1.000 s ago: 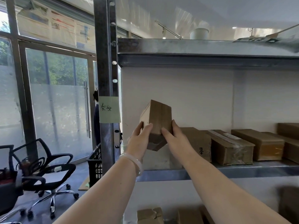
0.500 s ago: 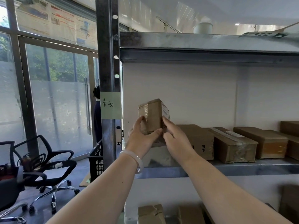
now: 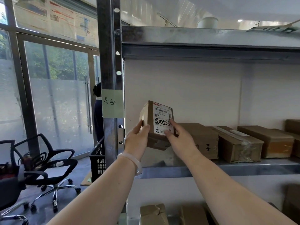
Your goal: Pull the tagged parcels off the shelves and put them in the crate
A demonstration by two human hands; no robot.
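Near the middle of the frame both hands hold one small brown parcel [image 3: 146, 117] up in front of the white back panel, above the left end of the metal shelf [image 3: 227, 170]. The parcel is tilted, and its white label [image 3: 162, 119] (barcode above, a hand-drawn black number below) faces the camera. The left hand [image 3: 136, 141], with a pale bracelet [image 3: 137, 164] at the wrist, has its fingers curled round the parcel's left edge. The right hand [image 3: 181, 141] clamps the right side, with its fingertips on the label's lower right corner. To the right along the same shelf, a row of other brown boxes [image 3: 240, 144] lies flat, well apart from the held parcel. Left of centre a grey upright post [image 3: 107, 62] carries a green note [image 3: 112, 103]. Behind its foot stands the black crate [image 3: 97, 159], partly hidden. A black office chair [image 3: 48, 167] sits at the lower left.
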